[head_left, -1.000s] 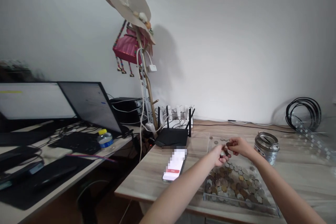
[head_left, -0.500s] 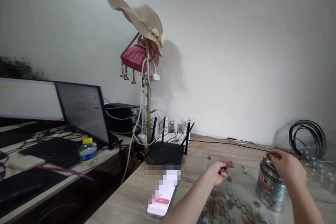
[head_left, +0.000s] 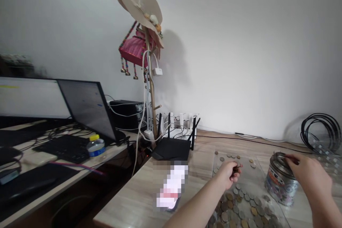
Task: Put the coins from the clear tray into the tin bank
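My left hand (head_left: 232, 175) is closed, palm up, over the clear sheet, with a few coins partly showing between its curled fingers. Below it many loose coins (head_left: 241, 214), silver and brassy, lie spread out. To their right stands a round metal tin (head_left: 281, 181) with a printed label and a silver lid with a raised wire loop. The fingertips of my right hand (head_left: 311, 174) are pinched together at the right side of the lid. Whatever they hold, if anything, is hidden.
A phone (head_left: 172, 188) with a blurred screen lies left of my forearm. Behind it sits a black router (head_left: 171, 149) with upright antennas. A coil of black cable (head_left: 320, 133) rests by the wall. Further left are a monitor (head_left: 87, 108) and a bottle (head_left: 95, 146).
The view has shifted slightly, and more coins show behind my left hand. That hand's fingers have curled in more. My right hand stays at the tin's lid.
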Motion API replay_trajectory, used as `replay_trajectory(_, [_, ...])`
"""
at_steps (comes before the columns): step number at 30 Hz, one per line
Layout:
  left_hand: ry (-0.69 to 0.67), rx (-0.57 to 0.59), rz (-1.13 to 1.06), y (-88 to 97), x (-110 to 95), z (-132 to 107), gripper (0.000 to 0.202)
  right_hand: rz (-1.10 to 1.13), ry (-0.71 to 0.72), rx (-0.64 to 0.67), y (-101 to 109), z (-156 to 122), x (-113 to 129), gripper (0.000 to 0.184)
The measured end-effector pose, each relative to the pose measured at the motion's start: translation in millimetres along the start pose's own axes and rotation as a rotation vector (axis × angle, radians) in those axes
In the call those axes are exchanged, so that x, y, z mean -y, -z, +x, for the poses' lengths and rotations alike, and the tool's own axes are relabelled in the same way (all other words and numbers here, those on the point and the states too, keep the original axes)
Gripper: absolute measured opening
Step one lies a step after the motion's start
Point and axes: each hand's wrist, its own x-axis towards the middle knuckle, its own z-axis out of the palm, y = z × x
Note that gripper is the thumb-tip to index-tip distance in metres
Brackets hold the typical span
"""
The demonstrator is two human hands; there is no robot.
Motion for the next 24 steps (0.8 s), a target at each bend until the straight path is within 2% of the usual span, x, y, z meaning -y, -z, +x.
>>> replay_trajectory(2, [-0.026, -0.007, 0.008, 0.4, 0.8, 0.8, 0.018, 0.007, 0.006, -0.197, 1.1, -6.5, 17.3, 0.04])
replay_trajectory(3, [-0.048, 0.006, 0.03, 0.2, 1.2, 0.4, 0.019, 0.033, 0.008, -0.249, -0.1, -10.3, 28.8, 0.04])
replay_trajectory(4, [-0.07, 0.024, 0.058, -0.3, 1.4, -0.5, 0.021, 0.089, 0.036, -0.237, -3.0, -14.3, 41.2, 0.039])
replay_trajectory(5, [-0.087, 0.041, 0.086, -0.9, 1.6, -1.7, 0.023, 0.16, 0.083, -0.153, -7.8, -18.2, 53.8, 0.038])
replay_trajectory(8, [-0.095, 0.066, 0.113, -3.2, 1.7, -4.7, 0.025, 0.385, 0.307, 0.313, -30.6, -28.2, 85.4, 0.034])
replay_trajectory(9, [-0.084, 0.076, 0.1, -3.8, 1.6, -5.0, 0.023, 0.446, 0.374, 0.434, -39.2, -30.6, 92.3, 0.033])
replay_trajectory(10, [-0.066, 0.091, 0.079, -4.4, 1.5, -5.1, 0.02, 0.492, 0.418, 0.508, -46.9, -32.4, 97.1, 0.032])
replay_trajectory(12, [-0.012, 0.119, 0.023, -5.5, 1.2, -4.7, 0.014, 0.532, 0.428, 0.551, -56.9, -34.4, 101.2, 0.032])
replay_trajectory(14, [0.061, 0.14, -0.047, -5.9, 0.7, -4.3, 0.015, 0.519, 0.407, 0.522, -56.8, -34.2, 99.6, 0.029])
replay_trajectory(16, [0.122, 0.156, -0.128, -5.1, -0.1, -4.0, 0.02, 0.471, 0.377, 0.405, -46.4, -31.5, 92.7, 0.026])
replay_trajectory(18, [0.139, 0.141, -0.209, -2.5, -0.6, -2.9, 0.024, 0.367, 0.301, 0.164, -29.6, -26.5, 79.1, 0.025])
replay_trajectory(20, [0.119, 0.057, -0.287, 1.3, -0.3, -0.4, 0.025, 0.199, 0.165, -0.121, -13.0, -19.4, 58.3, 0.026])
replay_trajectory(21, [0.104, 0.003, -0.32, 3.2, 0.3, 1.2, 0.026, 0.103, 0.094, -0.218, -6.7, -15.3, 46.1, 0.027])
replay_trajectory(22, [0.091, -0.042, -0.346, 4.8, 1.2, 3.0, 0.026, 0.02, 0.033, -0.254, -2.4, -11.2, 33.4, 0.028])
replay_trajectory(24, [0.064, -0.085, -0.381, 6.7, 3.7, 6.0, 0.027, -0.071, -0.045, -0.161, 0.2, -3.8, 10.4, 0.027])
